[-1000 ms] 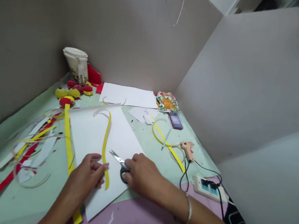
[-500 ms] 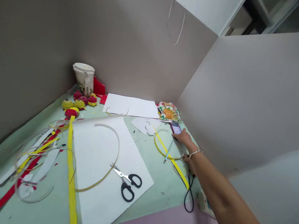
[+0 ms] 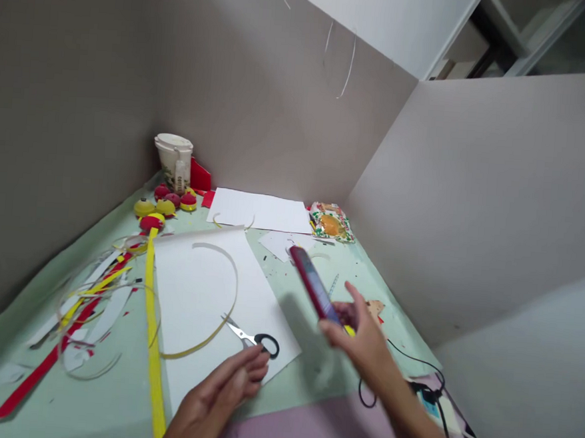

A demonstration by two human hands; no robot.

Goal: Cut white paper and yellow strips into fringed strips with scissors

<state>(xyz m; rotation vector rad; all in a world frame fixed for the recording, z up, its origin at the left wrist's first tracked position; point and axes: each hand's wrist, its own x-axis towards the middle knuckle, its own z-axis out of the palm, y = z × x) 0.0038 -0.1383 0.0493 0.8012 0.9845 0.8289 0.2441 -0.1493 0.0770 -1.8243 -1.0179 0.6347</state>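
Observation:
My right hand (image 3: pixel 362 337) grips a red-cased phone (image 3: pixel 312 284) by its lower end and holds it tilted above the table, right of the white sheet (image 3: pixel 202 286). My left hand (image 3: pixel 233 385) lies on the sheet's near corner, fingers bent, with its tips over the black handles of the scissors (image 3: pixel 254 340). Nothing shows inside that hand. A curved yellow paper strip (image 3: pixel 217 287) rests on the sheet beside the scissors' blades.
A long yellow strip (image 3: pixel 154 329) and a tangle of red, yellow and white strips (image 3: pixel 86 305) lie left. A cup (image 3: pixel 175 161), red and yellow balls (image 3: pixel 166 203), another sheet (image 3: pixel 260 210) and a snack packet (image 3: pixel 331 223) sit at the back. A glue gun (image 3: pixel 375 309), black cable (image 3: pixel 403 360) and power strip (image 3: pixel 430 402) are right. Grey partition walls enclose the table.
My right hand left the scissors, reached to the phone at the back right and has lifted it toward me. My left hand let go of the yellow strip and now lies by the scissors.

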